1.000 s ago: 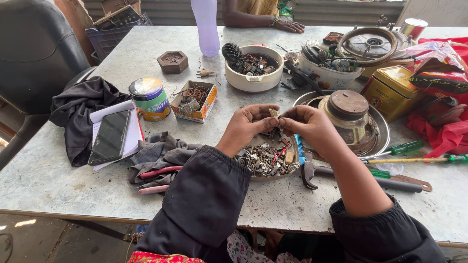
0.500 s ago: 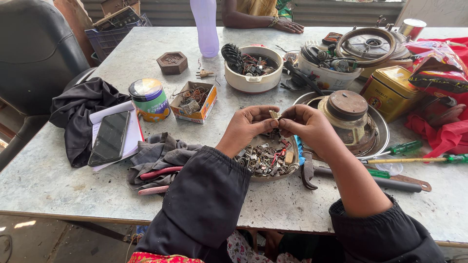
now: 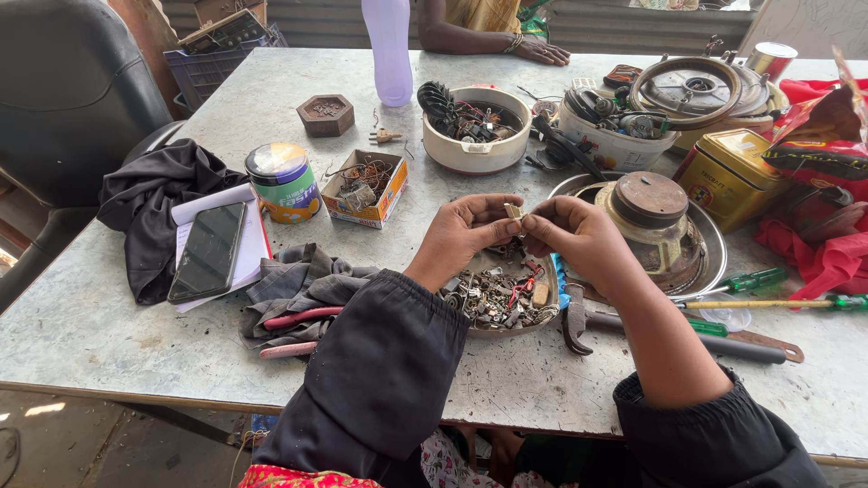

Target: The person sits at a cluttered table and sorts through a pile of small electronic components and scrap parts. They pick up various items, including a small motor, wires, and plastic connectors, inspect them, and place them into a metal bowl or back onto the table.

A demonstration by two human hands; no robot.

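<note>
We are pinching a small metal part (image 3: pixel 514 211) between left hand (image 3: pixel 466 229) and right hand (image 3: pixel 579 237), above the dish of scrap parts (image 3: pixel 502 298) on the counter (image 3: pixel 108 334).

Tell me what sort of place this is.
Probably a small repair workshop. The worktable holds a dish of small metal parts, pliers, screwdrivers and bowls of wiring, while both hands pinch a tiny component.

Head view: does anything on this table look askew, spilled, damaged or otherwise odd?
Nothing looks spilled or broken. Both hands, left and right, pinch a small metal part above a dish of scrap parts. The one oddity: a phone lies askew on a notepad that rests partly on a black cloth.
</note>
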